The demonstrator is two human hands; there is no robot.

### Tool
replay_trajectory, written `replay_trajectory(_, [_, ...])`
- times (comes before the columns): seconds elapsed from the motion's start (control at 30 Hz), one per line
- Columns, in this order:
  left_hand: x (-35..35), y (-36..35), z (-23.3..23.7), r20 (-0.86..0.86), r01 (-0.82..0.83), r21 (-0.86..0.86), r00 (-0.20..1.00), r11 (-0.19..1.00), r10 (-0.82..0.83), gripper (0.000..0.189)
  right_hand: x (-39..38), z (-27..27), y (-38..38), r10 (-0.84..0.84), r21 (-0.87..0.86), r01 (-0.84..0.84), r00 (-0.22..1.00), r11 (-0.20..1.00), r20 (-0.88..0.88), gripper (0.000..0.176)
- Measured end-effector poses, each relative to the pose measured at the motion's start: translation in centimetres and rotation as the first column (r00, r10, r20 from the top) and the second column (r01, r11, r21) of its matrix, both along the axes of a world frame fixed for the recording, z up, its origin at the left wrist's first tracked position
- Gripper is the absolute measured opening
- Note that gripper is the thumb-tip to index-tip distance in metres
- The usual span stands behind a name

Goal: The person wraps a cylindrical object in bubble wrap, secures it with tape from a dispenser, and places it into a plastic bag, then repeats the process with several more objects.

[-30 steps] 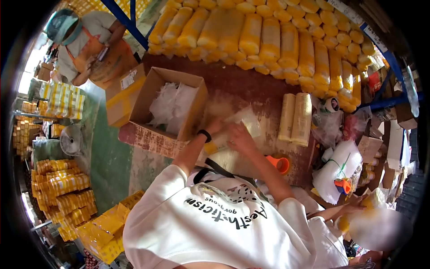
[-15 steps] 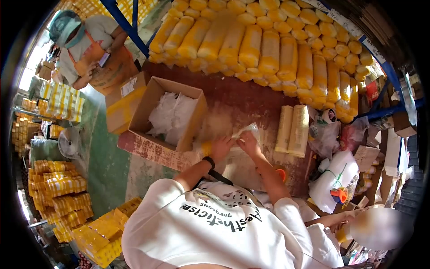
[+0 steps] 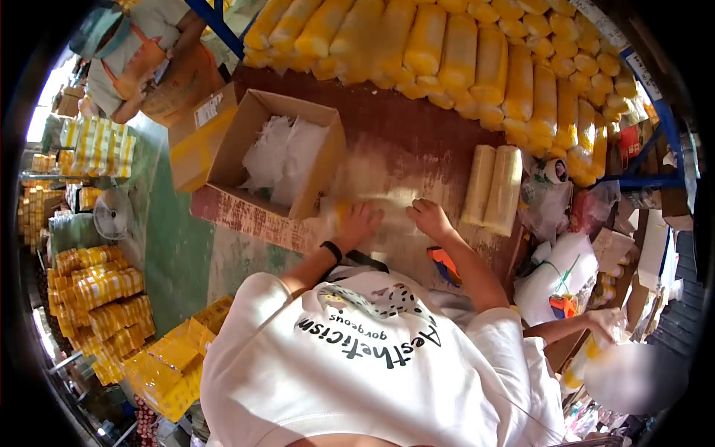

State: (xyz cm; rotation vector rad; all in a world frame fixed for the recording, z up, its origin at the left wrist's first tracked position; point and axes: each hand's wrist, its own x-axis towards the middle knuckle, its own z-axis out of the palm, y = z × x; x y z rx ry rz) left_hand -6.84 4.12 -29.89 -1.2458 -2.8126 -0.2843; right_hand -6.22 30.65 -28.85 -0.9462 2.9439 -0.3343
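Observation:
On the red worn tabletop [image 3: 417, 167] lies a piece of clear plastic film [image 3: 393, 211], thin and shiny, its outline hard to make out. My left hand [image 3: 360, 222], with a black band at the wrist, rests flat on its left part, fingers apart. At the film's right edge my right hand [image 3: 430, 218] is closed in a pinch. Just below that hand sits an orange and blue tape dispenser [image 3: 445, 266], partly hidden by my forearm. Left of my hands stands an open cardboard box [image 3: 316, 175] with white plastic packets [image 3: 283, 153] inside.
Two wrapped rolls [image 3: 491, 190] stand at the right. Yellow-wrapped packs [image 3: 454, 52] are stacked along the back. A taped carton [image 3: 195, 149] adjoins the box. One co-worker [image 3: 149, 67] is at the upper left; another person's arm [image 3: 573, 326] reaches in at lower right.
My hands have moved apart: the right one went rightward and the left one now lies flatter. The plastic film is lower and more spread out. The whole view has shifted slightly.

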Motion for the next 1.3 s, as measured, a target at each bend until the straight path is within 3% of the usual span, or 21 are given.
replay_trajectory(0.13, [-0.8, -1.5, 1.3, 0.198, -0.060, -0.005, 0.978, 0.998, 0.059, 0.059, 1.5, 0.3, 0.2, -0.049, -0.149, 0.033, 0.993, 0.988, -0.105, 0.026])
replay_trajectory(0.33, [-2.9, -2.9, 0.0, 0.212, 0.121, 0.010, 0.970, 0.993, -0.121, 0.058, 3.9, 1.8, 0.2, -0.137, -0.319, 0.108, 0.988, 0.942, -0.069, 0.025])
replay_trajectory(0.43, [-2.8, -2.3, 0.5, 0.298, 0.114, 0.093, 0.945, 0.989, -0.137, 0.065, 4.8, 1.7, 0.0, -0.231, -0.405, 0.210, 0.973, 0.890, -0.004, 0.029])
replay_trajectory(0.53, [-2.4, -0.7, 1.6, 0.263, 0.148, 0.111, 0.949, 0.983, -0.172, 0.070, 5.7, 1.3, -0.8, -0.309, -0.408, 0.298, 0.950, 0.863, 0.040, 0.029])
replay_trajectory(0.63, [-2.7, 2.3, 3.1, 0.138, 0.272, -0.245, 0.960, 0.930, -0.244, 0.066, 6.5, 2.0, -1.3, -0.408, -0.441, 0.412, 0.907, 0.797, 0.109, 0.025])
replay_trajectory(0.67, [-2.6, 3.3, 2.9, 0.164, 0.299, -0.256, 0.950, 0.919, -0.264, 0.065, 6.9, 2.4, -1.3, -0.444, -0.450, 0.455, 0.886, 0.769, 0.137, 0.024])
replay_trajectory(0.7, [-2.5, 4.2, 2.6, 0.191, 0.326, -0.264, 0.940, 0.908, -0.283, 0.065, 7.5, 2.8, -0.8, -0.468, -0.429, 0.491, 0.868, 0.759, 0.165, 0.018])
replay_trajectory(0.77, [-2.3, 4.5, 1.6, 0.196, 0.344, -0.211, 0.932, 0.915, -0.305, 0.065, 9.9, 2.8, 0.4, -0.629, -0.365, 0.637, 0.761, 0.680, 0.156, 0.023])
replay_trajectory(0.83, [-1.8, 4.2, -0.1, 0.166, 0.336, -0.082, 0.933, 0.938, -0.320, 0.067, 13.3, 0.8, 3.1, -0.765, -0.156, 0.799, 0.601, 0.580, 0.231, 0.032])
replay_trajectory(0.9, [-0.8, 3.9, -0.9, 0.049, 0.323, -0.017, 0.946, 0.946, -0.322, 0.056, 18.4, -5.6, 6.2, -0.849, 0.175, 0.858, 0.409, 0.483, 0.335, 0.049])
replay_trajectory(1.0, [0.5, 3.9, -0.4, 0.019, 0.337, -0.006, 0.941, 0.941, -0.337, 0.049, 19.4, 0.2, 2.9, -0.863, 0.146, 0.862, 0.448, 0.486, 0.234, 0.073])
replay_trajectory(1.03, [0.8, 3.9, 0.2, 0.020, 0.341, -0.005, 0.940, 0.940, -0.341, 0.049, 19.9, -0.9, 1.6, -0.921, 0.312, 0.868, 0.353, 0.388, 0.163, 0.080])
replay_trajectory(1.13, [1.3, 3.6, 0.3, -0.003, 0.374, -0.010, 0.927, 0.927, -0.374, 0.050, 20.5, -2.3, 1.1, -0.911, 0.115, 0.907, 0.410, 0.404, -0.033, 0.078])
replay_trajectory(1.23, [1.0, 3.4, -0.2, -0.069, 0.410, -0.051, 0.908, 0.911, -0.413, 0.052, 20.0, -2.0, 2.0, -0.920, -0.120, 0.937, 0.345, 0.327, 0.188, 0.066])
replay_trajectory(1.3, [0.9, 3.4, -0.3, -0.042, 0.414, -0.004, 0.909, 0.910, -0.414, 0.051, 19.0, 2.1, 0.6, -0.917, -0.245, 0.956, 0.237, 0.161, 0.322, 0.060])
